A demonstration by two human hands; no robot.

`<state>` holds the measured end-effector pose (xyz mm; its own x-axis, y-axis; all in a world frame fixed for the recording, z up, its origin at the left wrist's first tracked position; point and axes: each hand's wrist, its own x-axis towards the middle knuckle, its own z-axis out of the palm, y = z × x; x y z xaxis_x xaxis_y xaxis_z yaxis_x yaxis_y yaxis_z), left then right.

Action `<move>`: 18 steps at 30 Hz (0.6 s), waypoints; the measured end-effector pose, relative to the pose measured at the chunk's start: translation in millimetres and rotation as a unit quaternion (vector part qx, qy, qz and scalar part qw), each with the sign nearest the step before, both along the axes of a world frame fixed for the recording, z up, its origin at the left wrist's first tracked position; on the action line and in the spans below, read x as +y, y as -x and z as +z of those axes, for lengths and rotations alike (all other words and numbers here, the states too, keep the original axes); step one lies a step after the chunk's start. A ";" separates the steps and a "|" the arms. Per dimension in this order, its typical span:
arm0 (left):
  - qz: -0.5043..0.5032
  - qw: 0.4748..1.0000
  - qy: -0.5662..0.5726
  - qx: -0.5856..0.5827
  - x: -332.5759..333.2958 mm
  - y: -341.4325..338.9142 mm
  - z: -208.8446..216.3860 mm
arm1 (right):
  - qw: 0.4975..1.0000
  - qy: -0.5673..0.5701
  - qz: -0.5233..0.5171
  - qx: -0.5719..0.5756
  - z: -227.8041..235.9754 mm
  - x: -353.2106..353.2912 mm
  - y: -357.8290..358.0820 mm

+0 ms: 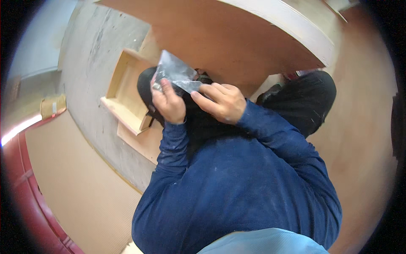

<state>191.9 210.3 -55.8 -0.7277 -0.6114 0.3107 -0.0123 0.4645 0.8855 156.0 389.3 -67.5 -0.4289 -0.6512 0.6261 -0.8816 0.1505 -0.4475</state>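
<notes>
A clear plastic bag (175, 67) is held between my two hands above my lap. My left hand (170, 103) grips its near left side, thumb on top, with small metallic-looking pieces at that corner, too small to name. My right hand (222, 101) is closed, pinching the bag's near right edge between thumb and fingers. The bag's upper part stands up in a point beyond the fingers. My knees in dark trousers are on both sides of the hands.
A wooden drawer-like box (127, 95) lies to the left on the grey floor (95, 80). Beneath it is a flat wooden board (137, 142). Ahead rises a large brown panel (228, 38) with a white edge. A ribbed cardboard sheet (80, 178) lies at the lower left.
</notes>
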 end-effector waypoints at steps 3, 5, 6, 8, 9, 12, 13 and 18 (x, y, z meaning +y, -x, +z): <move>0.039 0.993 0.106 0.017 -14.4 -6.5 -6.0 | 0.969 -0.094 -0.153 -0.168 -14.7 2.6 8.8; 0.098 0.989 0.110 -0.001 -28.8 -9.2 -4.2 | 0.952 -0.075 -0.154 -0.253 6.2 21.8 10.0; 0.128 0.992 0.015 -0.013 -28.1 -6.6 2.1 | 0.927 -0.031 -0.136 -0.347 23.9 35.4 10.8; 0.096 0.992 -0.078 -0.001 -36.6 -3.8 1.3 | 0.901 0.095 -0.091 -0.414 50.3 70.6 9.3; 0.042 0.996 -0.074 0.024 -58.2 -8.1 -16.2 | 0.888 0.105 -0.057 -0.444 61.6 89.9 8.3; -0.031 0.979 -0.198 0.034 -56.6 -0.5 -17.0 | 0.876 0.231 -0.013 -0.423 62.9 175.4 -8.0; -0.034 0.956 -0.290 0.027 -57.5 0.6 -15.5 | 0.842 0.316 -0.008 -0.438 63.2 190.1 -10.3; -0.086 0.971 -0.223 -0.013 -22.8 13.8 -22.6 | 0.721 0.540 -0.342 -0.269 22.3 266.5 -22.2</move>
<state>178.1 187.5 -78.4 -0.8352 -0.5495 0.0242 0.0076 0.0326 0.9994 178.2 655.8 -45.2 -0.7876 0.5703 0.2333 -0.4221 -0.2237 -0.8785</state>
